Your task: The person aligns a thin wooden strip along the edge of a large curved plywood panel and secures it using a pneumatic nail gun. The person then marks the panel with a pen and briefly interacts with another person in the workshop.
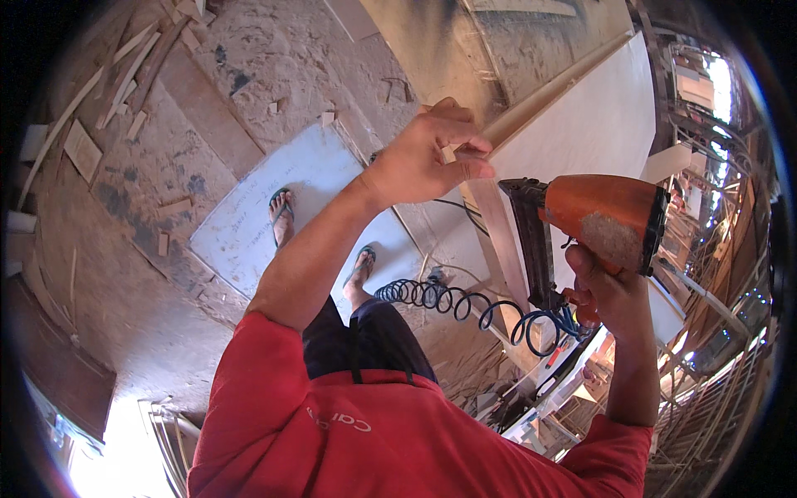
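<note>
Over scrap-strewn floor (282, 66), steady nail gun (594, 207), gripped in right hand (610, 290) beside white panel (581, 124). Keep curled left hand (436, 153), near panel's corner, clear of nose (519, 192); cannot tell if pinching anything.

Left forearm (324, 232): inclined from the elbow toward 1 o'clock. Left hand (427, 153): located between 12 and 1 o'clock, back of the hand visible; fingers bent, thumb extended toward 3 o'clock, thumb and index tips slightly apart. Right forearm (635, 378): near vertical, directed toward 12 o'clock from the elbow. Right hand (614, 290): located just past 3 o'clock, curled in a firm grip; fingers partly hidden. Left foot (283, 220): between 9 and 10 o'clock.
</note>
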{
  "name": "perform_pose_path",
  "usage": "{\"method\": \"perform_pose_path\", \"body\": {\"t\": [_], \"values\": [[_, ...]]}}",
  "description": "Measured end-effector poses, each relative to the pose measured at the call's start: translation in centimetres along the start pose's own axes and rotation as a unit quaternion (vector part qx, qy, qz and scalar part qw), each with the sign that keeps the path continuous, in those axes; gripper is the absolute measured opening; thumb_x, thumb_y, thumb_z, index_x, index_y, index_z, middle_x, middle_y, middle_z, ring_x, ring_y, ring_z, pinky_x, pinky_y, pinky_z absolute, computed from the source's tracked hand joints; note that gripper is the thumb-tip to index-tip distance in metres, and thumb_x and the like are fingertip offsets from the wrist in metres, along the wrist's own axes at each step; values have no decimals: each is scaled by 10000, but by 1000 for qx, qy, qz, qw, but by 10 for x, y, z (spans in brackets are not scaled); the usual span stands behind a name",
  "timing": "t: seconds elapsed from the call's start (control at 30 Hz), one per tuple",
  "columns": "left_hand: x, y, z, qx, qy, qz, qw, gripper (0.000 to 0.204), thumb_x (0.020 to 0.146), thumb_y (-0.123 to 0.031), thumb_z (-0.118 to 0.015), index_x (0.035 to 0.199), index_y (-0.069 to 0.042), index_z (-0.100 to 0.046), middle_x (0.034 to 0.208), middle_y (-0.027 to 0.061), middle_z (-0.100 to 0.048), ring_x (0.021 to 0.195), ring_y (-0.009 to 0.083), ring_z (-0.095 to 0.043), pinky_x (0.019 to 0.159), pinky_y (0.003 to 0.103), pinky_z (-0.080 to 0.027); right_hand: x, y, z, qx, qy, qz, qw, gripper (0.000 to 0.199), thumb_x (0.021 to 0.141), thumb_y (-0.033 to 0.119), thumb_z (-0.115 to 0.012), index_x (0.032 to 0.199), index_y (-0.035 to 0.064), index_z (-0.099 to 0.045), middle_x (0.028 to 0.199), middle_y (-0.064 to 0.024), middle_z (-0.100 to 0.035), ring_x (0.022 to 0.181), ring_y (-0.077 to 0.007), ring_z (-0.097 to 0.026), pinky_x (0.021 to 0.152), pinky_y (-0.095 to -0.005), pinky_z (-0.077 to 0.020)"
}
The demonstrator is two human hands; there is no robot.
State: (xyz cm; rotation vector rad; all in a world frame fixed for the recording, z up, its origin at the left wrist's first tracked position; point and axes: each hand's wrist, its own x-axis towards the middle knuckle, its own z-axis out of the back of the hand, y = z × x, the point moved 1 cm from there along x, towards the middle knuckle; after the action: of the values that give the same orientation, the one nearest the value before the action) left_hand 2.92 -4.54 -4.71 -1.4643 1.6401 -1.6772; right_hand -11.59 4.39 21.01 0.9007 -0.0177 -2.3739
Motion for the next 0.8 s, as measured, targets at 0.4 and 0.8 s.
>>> {"method": "perform_pose_path", "body": {"t": [0.4,0.8], "values": [[-1,4,1,55,-9,-12,998,194,746,-150,-877,890,-91,-761,772,12,-641,818,176,-576,819,363,-367,-1,-4,3,-12,-4,-41,999,391,891,291,-805,1184,54,-701,674,-23,-632,480,-82,-510,410,-255,-339],[-6,10,6,-33,10,45,998,215,821,-147,-846,1002,-50,-784,906,49,-722,907,191,-625,815,307,-466,-1,-11,-6,31,33,27,999,272,935,177,-741,1182,77,-685,654,26,-588,480,-82,-496,418,-273,-352]]}}
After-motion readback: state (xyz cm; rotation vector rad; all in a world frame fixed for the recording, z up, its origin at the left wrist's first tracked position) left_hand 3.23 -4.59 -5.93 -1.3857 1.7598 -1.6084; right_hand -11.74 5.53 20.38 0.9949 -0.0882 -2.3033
